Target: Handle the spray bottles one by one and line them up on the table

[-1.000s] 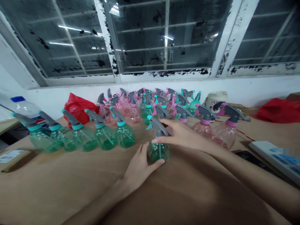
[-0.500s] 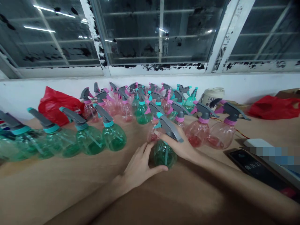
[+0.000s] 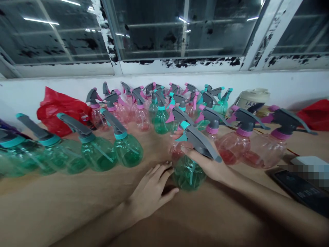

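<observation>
A green see-through spray bottle (image 3: 190,175) with a grey and turquoise spray head stands upright in front of me. My right hand (image 3: 205,159) is wrapped round its neck, just under the head, with the fingers partly hidden behind it. To the left of that bottle, my left hand (image 3: 154,188) rests low by the table, open, thumb and fingers apart around a small gap. Its fingertips come close to the bottle's side; whether they touch it I cannot tell. Just behind the held bottle is a pink spray bottle (image 3: 176,149), partly covered.
Green spray bottles (image 3: 128,154) line the left; pink ones (image 3: 233,145) stand on the right. Several more crowd near the wall. A red plastic bag (image 3: 59,113), a white tub (image 3: 253,97), another red bag (image 3: 315,115) and a phone (image 3: 298,188) lie around on the brown table (image 3: 84,202).
My left hand has drawn slightly back from the green bottle's side. My right hand keeps its hold on the neck. The view has shifted a little and come closer.
</observation>
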The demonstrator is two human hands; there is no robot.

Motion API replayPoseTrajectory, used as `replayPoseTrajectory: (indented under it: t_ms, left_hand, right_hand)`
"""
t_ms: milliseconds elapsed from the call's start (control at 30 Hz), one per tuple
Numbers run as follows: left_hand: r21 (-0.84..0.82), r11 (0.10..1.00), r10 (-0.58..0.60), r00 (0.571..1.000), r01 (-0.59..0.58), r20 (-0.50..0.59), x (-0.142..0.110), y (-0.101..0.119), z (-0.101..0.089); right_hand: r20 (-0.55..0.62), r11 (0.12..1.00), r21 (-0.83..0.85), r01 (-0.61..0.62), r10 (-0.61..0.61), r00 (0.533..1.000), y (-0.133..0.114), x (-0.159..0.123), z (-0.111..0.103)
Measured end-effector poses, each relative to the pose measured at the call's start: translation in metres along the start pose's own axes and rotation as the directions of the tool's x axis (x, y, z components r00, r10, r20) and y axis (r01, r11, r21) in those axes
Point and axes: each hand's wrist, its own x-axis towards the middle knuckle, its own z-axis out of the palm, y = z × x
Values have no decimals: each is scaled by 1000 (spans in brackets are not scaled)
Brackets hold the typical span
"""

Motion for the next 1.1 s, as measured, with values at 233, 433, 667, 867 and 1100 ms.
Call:
replayPoseTrajectory:
  t_ms: [233,433,667,867,1100]
  left_hand:
    - [92,995,-32,997,38,-72,-4,-1,4]
    - [155,979,-108,980,135,-168,-7,-3,8]
    - [203,966,-125,977,160,-172,-7,-2,8]
    - [222,962,-121,978,157,-170,-8,-5,11]
    - [222,961,-129,978,164,-165,-9,-7,13]
  right_hand:
    - [27,999,25,-20,19,999,1,0,-1]
    - [18,996,-91,-4,6,1000,-6,-4,0]
    - [109,999,-31,34,-30,994,-15,-11,2]
    - [115,999,35,-1,-4,993,-8,-12,3]
    - [104,998,56,32,-38,994,-8,-12,3]
